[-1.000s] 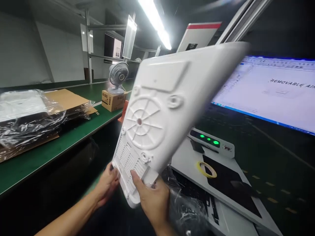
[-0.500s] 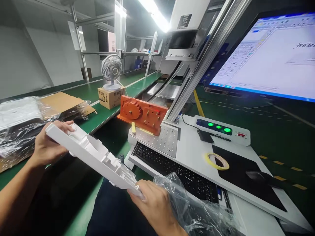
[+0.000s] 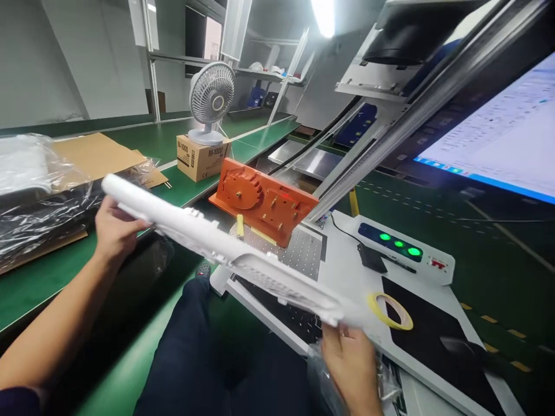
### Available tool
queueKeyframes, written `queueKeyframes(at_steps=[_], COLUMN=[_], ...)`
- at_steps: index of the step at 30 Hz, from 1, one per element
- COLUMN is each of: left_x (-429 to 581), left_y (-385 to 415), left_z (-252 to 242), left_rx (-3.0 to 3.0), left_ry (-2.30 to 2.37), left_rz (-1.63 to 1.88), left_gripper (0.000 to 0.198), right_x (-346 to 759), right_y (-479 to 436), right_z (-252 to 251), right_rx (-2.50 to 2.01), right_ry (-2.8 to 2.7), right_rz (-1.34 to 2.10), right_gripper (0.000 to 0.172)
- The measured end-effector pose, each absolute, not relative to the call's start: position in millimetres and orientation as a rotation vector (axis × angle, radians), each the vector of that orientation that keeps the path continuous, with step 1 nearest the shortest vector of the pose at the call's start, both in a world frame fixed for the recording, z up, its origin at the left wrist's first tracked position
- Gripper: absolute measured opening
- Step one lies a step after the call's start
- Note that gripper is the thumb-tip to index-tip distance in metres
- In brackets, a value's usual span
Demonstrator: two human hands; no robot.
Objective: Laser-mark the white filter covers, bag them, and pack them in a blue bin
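Observation:
A long white moulded plastic housing slants across the view, its left end higher than its right. My left hand grips the left end from below, thumb along the underside. At the lower right end my right hand is closed on the housing's edge. Behind the housing stands an orange fixture with a toothed round relief and several brass pins, on a perforated metal plate. Clear plastic film lies by my right hand, partly hidden by it.
A fan stands on a cardboard box on the green bench. Plastic-wrapped white parts lie at left. On the right are a yellow tape roll, a mouse, a lit control panel and a monitor. A slanted metal post rises behind.
Both hands have moved the housing right and turned it, so a smooth rounded side now shows instead of the ribbed inside. The head view has also shifted.

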State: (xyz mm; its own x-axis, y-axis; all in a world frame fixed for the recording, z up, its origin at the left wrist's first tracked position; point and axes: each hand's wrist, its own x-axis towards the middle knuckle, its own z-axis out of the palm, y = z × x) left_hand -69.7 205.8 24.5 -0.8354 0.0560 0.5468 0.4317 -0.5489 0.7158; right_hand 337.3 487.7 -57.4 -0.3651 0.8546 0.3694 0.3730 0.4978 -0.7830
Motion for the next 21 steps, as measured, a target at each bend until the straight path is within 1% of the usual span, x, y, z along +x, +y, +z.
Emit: queueKeyframes(at_steps=[3,5,8,10,12,16,21], left_x=[-95,-113,-141,-162,-183,-217,-237], left_y=[254,286,334,366,395,434,456], left_z=[4,-6,-13,-13,-13,-18,-35], left_rx=[-0.784,-0.786,-0.842,-0.909,-0.977,-1.032,-1.006], left_ry=[-1.380,-1.434,-1.504,-1.547,-1.603,-1.762,-2.075], left_rz=[-2.574,-2.597,-2.589,-2.571,-2.530,-2.450,-2.267], left_gripper=[0.081,0.084,0.085,0.083,0.080,0.077,0.077], right_x=[305,288,269,259,248,226,209], right_y=[504,518,545,562,575,590,602], right_z=[-53,-44,-26,-15,-6,2,-1], right_rx=[-1.094,-1.169,-1.402,-1.486,-1.484,-1.468,-1.478], right_ry=[-1.887,-1.880,-1.884,-1.863,-1.825,-1.818,-1.867], right_rz=[0.854,0.804,0.507,0.301,0.197,0.238,0.276], right_gripper=[0.086,0.079,0.063,0.058,0.057,0.053,0.049])
